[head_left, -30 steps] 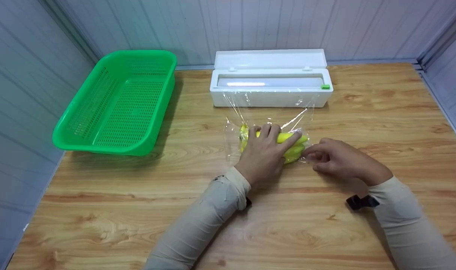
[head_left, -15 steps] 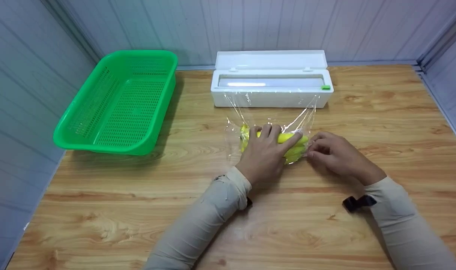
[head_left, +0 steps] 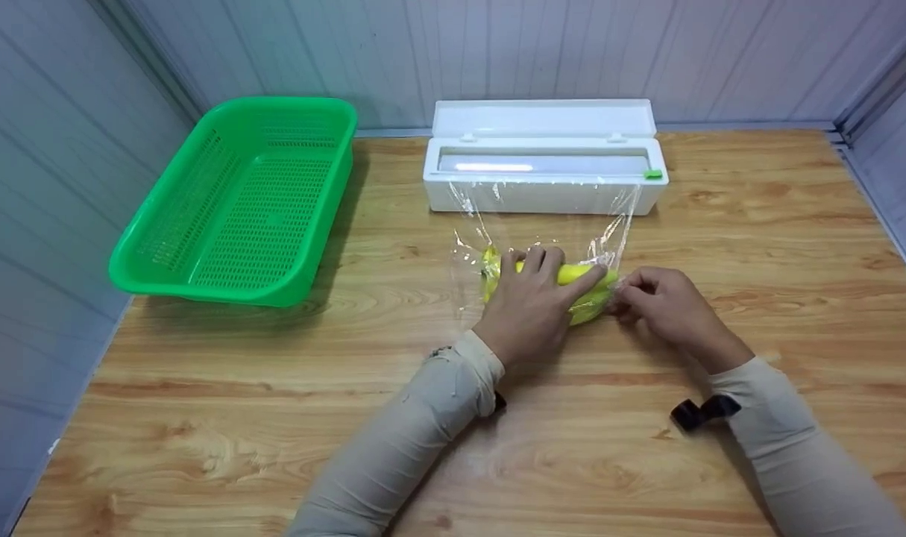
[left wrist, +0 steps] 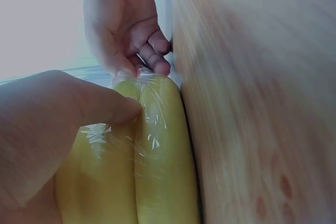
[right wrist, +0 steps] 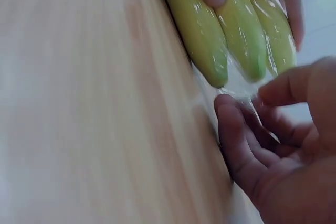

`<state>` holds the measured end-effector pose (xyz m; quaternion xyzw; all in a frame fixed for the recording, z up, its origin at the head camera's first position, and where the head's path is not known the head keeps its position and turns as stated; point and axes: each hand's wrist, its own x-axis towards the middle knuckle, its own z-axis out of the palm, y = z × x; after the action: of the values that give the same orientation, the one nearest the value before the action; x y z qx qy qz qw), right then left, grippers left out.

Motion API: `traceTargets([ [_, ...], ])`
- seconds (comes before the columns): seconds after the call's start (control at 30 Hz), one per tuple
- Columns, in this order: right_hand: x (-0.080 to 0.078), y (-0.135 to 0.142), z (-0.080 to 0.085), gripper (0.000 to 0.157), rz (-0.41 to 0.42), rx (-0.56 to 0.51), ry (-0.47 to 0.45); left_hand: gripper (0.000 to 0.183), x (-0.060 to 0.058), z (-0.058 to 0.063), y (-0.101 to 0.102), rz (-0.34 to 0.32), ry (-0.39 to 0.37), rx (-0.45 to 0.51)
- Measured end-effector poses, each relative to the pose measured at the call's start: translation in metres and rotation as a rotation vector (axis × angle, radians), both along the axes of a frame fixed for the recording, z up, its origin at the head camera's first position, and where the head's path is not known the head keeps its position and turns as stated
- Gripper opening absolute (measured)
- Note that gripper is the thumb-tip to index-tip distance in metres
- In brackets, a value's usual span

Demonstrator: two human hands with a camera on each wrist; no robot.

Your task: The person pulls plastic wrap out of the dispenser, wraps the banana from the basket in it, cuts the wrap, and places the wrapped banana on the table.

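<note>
A bunch of yellow bananas [head_left: 590,298] lies on the table under clear cling film [head_left: 542,224], which stretches back to a white dispenser box [head_left: 546,195]. Across the top of the bunch, my left hand [head_left: 531,309] grips it with fingers and thumb spread round the bananas. At the greenish tips, my right hand [head_left: 669,302] pinches the film's loose edge between thumb and fingers, as the right wrist view shows. Film covers the bananas [left wrist: 157,150] tightly in the left wrist view. The left palm hides the middle of the bunch in the head view.
A green perforated basket [head_left: 341,194] stands at the back left. The dispenser's lid [head_left: 542,118] is raised against the back wall, and a small green slider [head_left: 652,174] sits at its right end. Panelled walls border the wooden table [head_left: 199,418].
My right hand has moved in to the banana tips and taken hold of the film there. The film's right side has drawn into tighter folds. The left hand keeps its grip.
</note>
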<state>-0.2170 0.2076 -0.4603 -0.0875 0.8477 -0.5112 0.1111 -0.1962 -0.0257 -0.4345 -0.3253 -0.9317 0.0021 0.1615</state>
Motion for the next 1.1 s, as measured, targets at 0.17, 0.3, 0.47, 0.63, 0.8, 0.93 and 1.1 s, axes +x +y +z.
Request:
traceTargets([
  [0.17, 0.003, -0.005, 0.003, 0.025, -0.044, -0.036, -0.049, 0.066, 0.0, 0.001, 0.0, 0.003, 0.0, -0.009],
  [0.3, 0.006, -0.007, 0.005, 0.023, -0.058, -0.077, -0.078, 0.067, 0.001, 0.0, 0.001, 0.004, 0.009, -0.02],
  [0.47, 0.005, -0.009, 0.006, 0.021, -0.08, -0.148, -0.077, 0.067, 0.0, 0.0, 0.001, 0.006, 0.017, -0.029],
  [0.63, 0.004, -0.008, 0.007, 0.03, -0.088, -0.264, -0.07, 0.067, 0.0, 0.0, 0.0, 0.0, 0.026, -0.02],
  [0.8, 0.005, -0.006, 0.01, 0.031, -0.062, -0.25, -0.016, 0.067, -0.001, 0.0, 0.0, -0.003, 0.024, -0.008],
  [0.93, 0.006, -0.007, 0.012, 0.037, -0.044, -0.24, 0.003, 0.068, -0.001, 0.0, 0.0, -0.005, 0.022, -0.023],
  [1.1, 0.005, -0.01, 0.01, 0.048, -0.07, -0.213, -0.027, 0.067, -0.001, 0.002, 0.0, -0.022, -0.016, -0.032],
])
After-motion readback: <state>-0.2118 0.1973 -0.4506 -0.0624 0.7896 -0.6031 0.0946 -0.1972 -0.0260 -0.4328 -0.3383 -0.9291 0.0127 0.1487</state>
